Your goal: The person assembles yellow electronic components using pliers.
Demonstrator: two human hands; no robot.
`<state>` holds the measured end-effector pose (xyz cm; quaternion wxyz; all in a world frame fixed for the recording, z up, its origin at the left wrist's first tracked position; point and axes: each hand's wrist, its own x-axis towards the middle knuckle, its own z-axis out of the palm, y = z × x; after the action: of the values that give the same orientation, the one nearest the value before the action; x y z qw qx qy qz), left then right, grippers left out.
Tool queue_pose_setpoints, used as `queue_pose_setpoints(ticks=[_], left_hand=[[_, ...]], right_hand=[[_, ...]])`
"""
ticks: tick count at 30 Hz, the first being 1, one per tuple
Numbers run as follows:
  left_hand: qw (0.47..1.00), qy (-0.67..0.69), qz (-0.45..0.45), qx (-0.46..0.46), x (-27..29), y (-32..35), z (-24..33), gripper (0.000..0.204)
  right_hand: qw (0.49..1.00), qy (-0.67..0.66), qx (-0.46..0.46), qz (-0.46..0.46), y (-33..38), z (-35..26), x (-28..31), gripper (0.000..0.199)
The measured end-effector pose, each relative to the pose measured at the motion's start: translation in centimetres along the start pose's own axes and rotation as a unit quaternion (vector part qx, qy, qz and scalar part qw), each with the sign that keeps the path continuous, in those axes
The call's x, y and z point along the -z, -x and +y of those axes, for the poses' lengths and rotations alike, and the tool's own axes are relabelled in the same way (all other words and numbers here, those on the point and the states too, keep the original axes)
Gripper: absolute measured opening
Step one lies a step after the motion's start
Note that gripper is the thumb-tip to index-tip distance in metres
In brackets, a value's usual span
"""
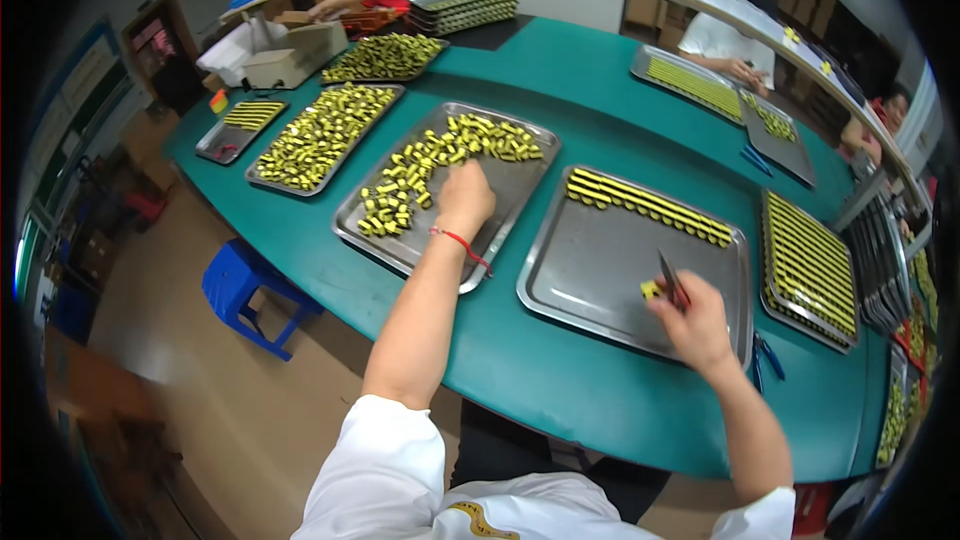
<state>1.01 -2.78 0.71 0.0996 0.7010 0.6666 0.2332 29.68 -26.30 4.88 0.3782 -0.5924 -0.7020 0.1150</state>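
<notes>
My left hand [467, 198] reaches into a metal tray [505, 180] of loose yellow-and-black cylindrical pieces [410, 175]. Its fingers are drawn together at the edge of the pile; what they pinch, if anything, is hidden. A red cord circles that wrist. Over the near right part of a second metal tray [600, 270], my right hand [692, 318] is closed on a dark pointed tool with some red on it [671, 278]. A single yellow-and-black piece [651, 290] shows at its fingertips. Similar pieces stand in neat rows [650, 202] along this tray's far side.
Left of my trays lies another full tray of loose pieces [325, 135]. At the right are a stacked tray of rows [808, 265] and blue-handled pliers [768, 360]. A blue stool [250, 290] stands on the floor. Across the green table [580, 70], a person in white [735, 45] handles pieces.
</notes>
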Motion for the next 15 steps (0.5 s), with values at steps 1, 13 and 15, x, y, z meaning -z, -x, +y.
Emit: queue_pose_setpoints(ticks=[1, 13, 15], left_hand=[[0.999, 0.02, -0.02, 0.025, 0.6, 0.2, 0.9, 0.023], [0.998, 0.055, 0.01, -0.013, 0.0, 0.8, 0.8, 0.022], [0.996, 0.077, 0.039, -0.03, 0.2, 1.0, 1.2, 0.021]], right_hand=[[0.999, 0.029, -0.009, -0.018, -1.4, 1.0, -0.3, 0.02], [0.961, 0.257, -0.091, -0.041, -11.1, 4.9, -7.3, 0.013], [0.96, 0.25, -0.12, -0.044, -12.0, 4.8, -7.8, 0.014]])
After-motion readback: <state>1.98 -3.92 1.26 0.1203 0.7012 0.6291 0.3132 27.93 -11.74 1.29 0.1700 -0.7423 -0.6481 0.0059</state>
